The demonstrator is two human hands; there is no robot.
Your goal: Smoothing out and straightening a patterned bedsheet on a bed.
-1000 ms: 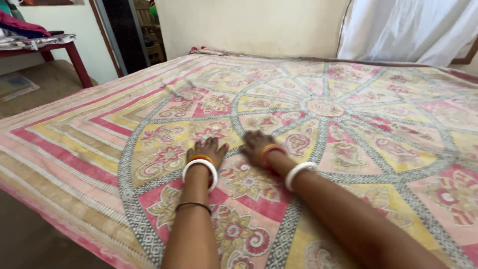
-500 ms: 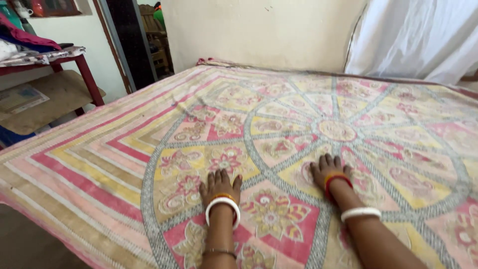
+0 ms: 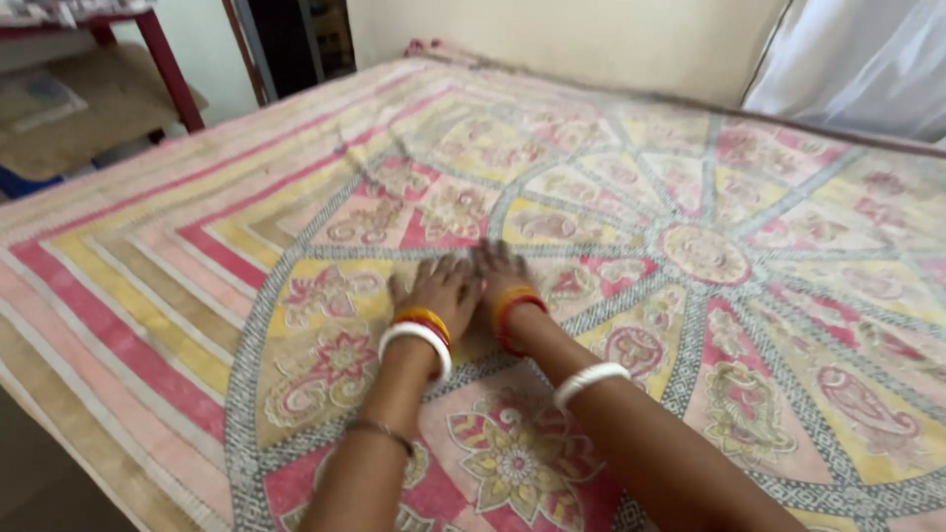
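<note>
A pink, yellow and grey patterned bedsheet (image 3: 690, 177) covers the whole bed. My left hand (image 3: 440, 286) lies flat on it, palm down, fingers spread. My right hand (image 3: 503, 270) rests flat right beside it, the two nearly touching. Both wrists wear red, yellow and white bangles. Neither hand holds anything.
A red-legged table (image 3: 163, 59) with a lower wooden shelf stands at the far left beside the bed. A pale wall (image 3: 552, 39) runs behind the bed, and a white curtain (image 3: 867, 59) hangs at the back right. A dark doorway (image 3: 296, 34) opens at the back left.
My right hand has slid left across the sheet until it lies next to my left hand. The camera has tilted lower and closer to the bed.
</note>
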